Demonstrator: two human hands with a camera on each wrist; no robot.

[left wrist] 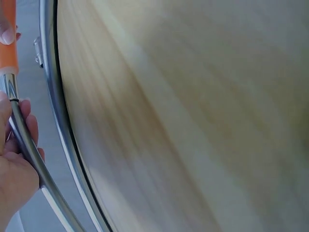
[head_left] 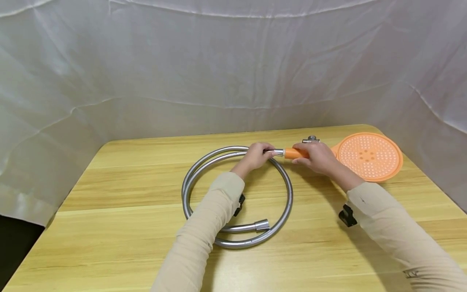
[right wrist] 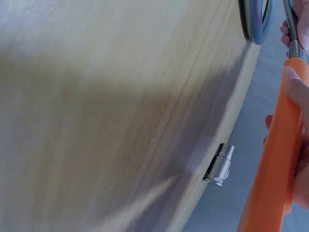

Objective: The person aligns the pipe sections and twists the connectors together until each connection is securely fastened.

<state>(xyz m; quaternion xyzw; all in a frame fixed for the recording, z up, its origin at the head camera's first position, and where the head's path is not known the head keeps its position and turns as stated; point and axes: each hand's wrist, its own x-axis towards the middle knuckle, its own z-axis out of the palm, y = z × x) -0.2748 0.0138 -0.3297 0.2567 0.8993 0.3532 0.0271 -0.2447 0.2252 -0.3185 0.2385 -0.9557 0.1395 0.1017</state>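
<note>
An orange shower head (head_left: 369, 156) with a round perforated face is raised toward the right of the table. Its orange handle (right wrist: 275, 164) is gripped by my right hand (head_left: 318, 157). My left hand (head_left: 257, 155) pinches the metal end fitting (left wrist: 9, 87) of a grey shower hose (head_left: 288, 194), and that fitting meets the end of the handle. The hose lies coiled on the table, its other chrome end (head_left: 262, 225) resting inside the loop near the front. How far the fitting is threaded onto the handle cannot be seen.
A small chrome valve piece (right wrist: 221, 164) with a threaded end stands near the table's back edge, behind my right hand. Grey-white cloth (head_left: 233, 73) hangs around the back and sides of the wooden table (head_left: 127, 243).
</note>
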